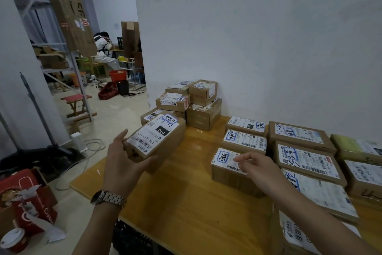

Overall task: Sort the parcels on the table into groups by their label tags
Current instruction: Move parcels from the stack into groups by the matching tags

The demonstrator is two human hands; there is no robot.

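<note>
Parcel [155, 136] is held in your left grip [122, 163]; right grip [256, 165] is loose, empty. Next, probably place it on the stack [203, 93] behind the parcel.

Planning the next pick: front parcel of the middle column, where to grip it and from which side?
Probably its left end, from the open left-front: the parcel lies flat, with bare table left and in front, while another parcel sits close behind and larger ones crowd its right. The right hand is over it.
</note>
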